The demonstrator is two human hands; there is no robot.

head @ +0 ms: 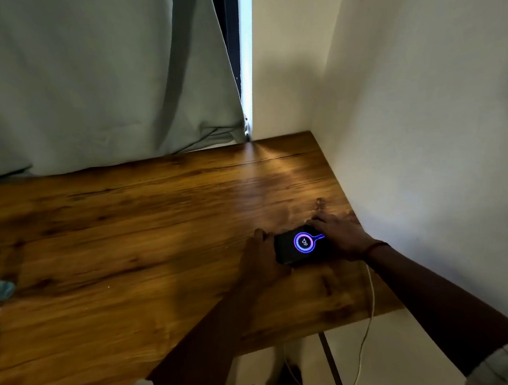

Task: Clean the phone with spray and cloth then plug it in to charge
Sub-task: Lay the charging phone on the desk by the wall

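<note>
While screen glows, phone [302,245] lies on table [126,235]; left hand [260,255], right hand [340,236] flanking.

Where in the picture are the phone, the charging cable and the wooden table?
phone [302,243]: head view, on its lit screen, at the glowing ring.
charging cable [372,299]: head view, on the white cord hanging past the table's near edge.
wooden table [120,236]: head view, on bare top.

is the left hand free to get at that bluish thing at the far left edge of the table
Probably not right away. The left hand is on the phone near the right wall, while the bluish thing lies at the table's far left edge. Nothing blocks the way, but it looks a long stretch.
</note>
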